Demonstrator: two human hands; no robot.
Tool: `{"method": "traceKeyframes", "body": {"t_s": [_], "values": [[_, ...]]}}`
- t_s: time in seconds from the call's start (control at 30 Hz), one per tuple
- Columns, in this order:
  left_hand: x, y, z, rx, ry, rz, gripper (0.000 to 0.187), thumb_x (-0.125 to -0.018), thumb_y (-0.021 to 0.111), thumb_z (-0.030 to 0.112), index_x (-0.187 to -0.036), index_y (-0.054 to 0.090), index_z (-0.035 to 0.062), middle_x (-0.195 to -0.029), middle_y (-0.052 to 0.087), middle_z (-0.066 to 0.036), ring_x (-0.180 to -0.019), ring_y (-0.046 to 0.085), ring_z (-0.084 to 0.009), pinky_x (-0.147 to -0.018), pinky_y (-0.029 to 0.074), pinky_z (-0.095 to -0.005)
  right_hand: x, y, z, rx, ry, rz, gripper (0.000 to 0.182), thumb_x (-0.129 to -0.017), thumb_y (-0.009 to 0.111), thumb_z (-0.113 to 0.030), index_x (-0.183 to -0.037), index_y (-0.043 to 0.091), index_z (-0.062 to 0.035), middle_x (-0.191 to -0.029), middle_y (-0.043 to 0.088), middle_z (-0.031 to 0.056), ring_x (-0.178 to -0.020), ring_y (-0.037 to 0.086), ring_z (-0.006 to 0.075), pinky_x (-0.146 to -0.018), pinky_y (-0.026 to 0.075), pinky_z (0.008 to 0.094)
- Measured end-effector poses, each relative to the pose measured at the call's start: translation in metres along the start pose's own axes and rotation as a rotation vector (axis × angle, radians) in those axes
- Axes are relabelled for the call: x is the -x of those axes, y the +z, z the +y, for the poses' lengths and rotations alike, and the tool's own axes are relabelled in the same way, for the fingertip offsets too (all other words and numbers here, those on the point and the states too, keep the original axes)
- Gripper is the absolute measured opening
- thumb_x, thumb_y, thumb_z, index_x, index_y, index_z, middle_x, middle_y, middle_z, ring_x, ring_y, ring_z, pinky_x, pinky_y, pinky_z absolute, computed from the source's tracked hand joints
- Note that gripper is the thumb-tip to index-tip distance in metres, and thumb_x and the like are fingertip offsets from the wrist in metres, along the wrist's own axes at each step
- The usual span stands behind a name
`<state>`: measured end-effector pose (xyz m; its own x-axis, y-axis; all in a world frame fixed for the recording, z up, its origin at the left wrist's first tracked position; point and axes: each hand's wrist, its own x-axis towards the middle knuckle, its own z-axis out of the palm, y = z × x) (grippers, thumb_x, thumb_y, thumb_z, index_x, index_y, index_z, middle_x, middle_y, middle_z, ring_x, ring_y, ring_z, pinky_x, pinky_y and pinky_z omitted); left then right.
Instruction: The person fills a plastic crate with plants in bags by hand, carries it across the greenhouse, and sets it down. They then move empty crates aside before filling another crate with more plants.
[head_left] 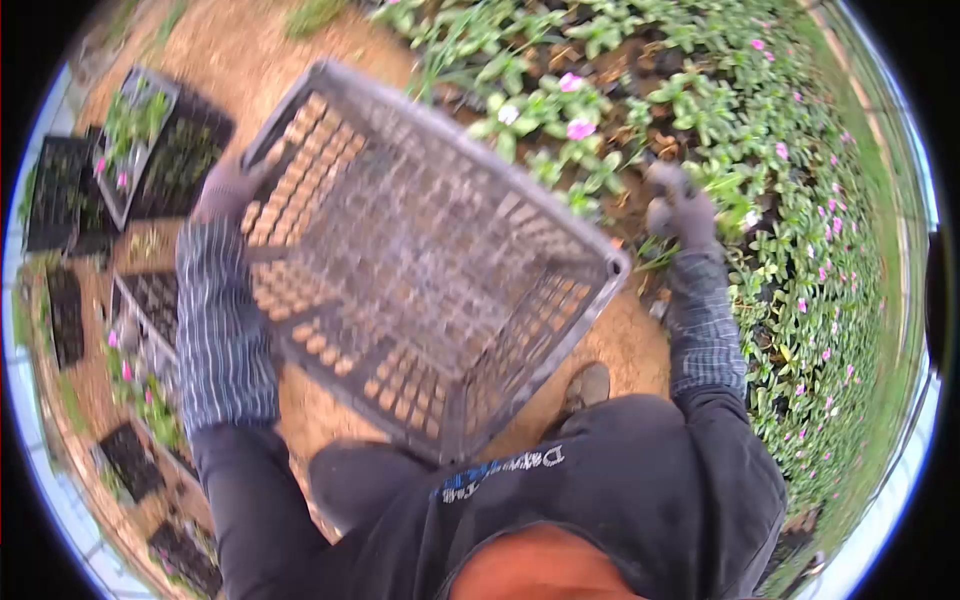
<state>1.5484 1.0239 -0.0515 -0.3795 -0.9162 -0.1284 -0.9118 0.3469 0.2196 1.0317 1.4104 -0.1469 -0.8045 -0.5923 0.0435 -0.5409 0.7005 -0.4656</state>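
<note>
My left hand (228, 188), in a greyish-purple work glove, is closed round the left rim of a black plastic crate (535, 185). The crate is tilted in front of my body, with slotted walls and a worn, lattice-like floor; nothing stands inside it. My right hand (684, 205), also gloved, is beyond the crate's right corner, low over the edge of a bed of leafy flowering plants (790, 210). Its thumb and fingers are bent but apart, somewhat blurred, and I see nothing held between them. A pink flower (580, 129) is to the left of that hand.
On the left stand a crate of plants (150, 150), a dark tray (65, 190) and further crates with pink flowers (150, 395). Bare brown soil (260, 60) runs between them and the plant bed. My shoe (590, 385) is below the held crate.
</note>
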Motion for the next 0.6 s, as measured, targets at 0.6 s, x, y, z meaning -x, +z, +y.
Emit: {"method": "traceKeyframes", "body": {"t_s": [0.6], "values": [[-0.007, -0.004, 0.001, 0.241, 0.011, -0.146, 0.066, -0.085, 0.035, 0.060, -0.096, 0.061, 0.0009, -0.084, 0.062, -0.015, -0.067, 0.060, -0.0247, -0.067, 0.047, -0.0360, 0.160, 0.181, -0.392, -0.071, -0.884, -0.959, 0.033, -0.077, 0.058, -0.030, -0.091, 0.062, -0.0004, -0.089, 0.062, 0.0193, -0.080, 0.061, 0.0310, -0.068, 0.050, 0.0398]]}}
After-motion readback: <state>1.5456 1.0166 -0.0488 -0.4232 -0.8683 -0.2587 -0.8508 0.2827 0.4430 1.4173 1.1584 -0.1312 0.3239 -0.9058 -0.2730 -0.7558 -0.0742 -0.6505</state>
